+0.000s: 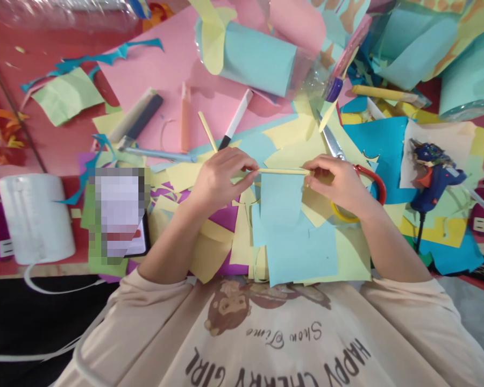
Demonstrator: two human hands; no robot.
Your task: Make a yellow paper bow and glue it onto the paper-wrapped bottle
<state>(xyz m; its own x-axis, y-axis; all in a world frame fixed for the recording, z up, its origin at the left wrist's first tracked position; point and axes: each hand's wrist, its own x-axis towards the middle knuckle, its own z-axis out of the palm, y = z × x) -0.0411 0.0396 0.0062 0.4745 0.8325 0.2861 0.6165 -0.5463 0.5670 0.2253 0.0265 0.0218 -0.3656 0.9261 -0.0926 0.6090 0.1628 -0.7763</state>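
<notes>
A thin pale yellow paper roll (283, 171) is stretched level between my hands. My left hand (229, 174) pinches its left end between thumb and fingers. The right end is pinched by my right hand (333, 180). Just below the roll lie light blue paper pieces (302, 247), over yellow and purple sheets. Scissors with a red and yellow handle (377, 185) lie beside and partly under my right hand. Beyond my left hand rest a black and white marker (237, 115) and a short yellow stick (207, 130).
A blue glue gun (438, 185) lies at the right. At the left are a white power device (36, 217) with a cable and a phone (141, 236). Light blue paper cylinders (258, 56) and pink sheets (149, 70) fill the far side, with an orange marker (185, 121).
</notes>
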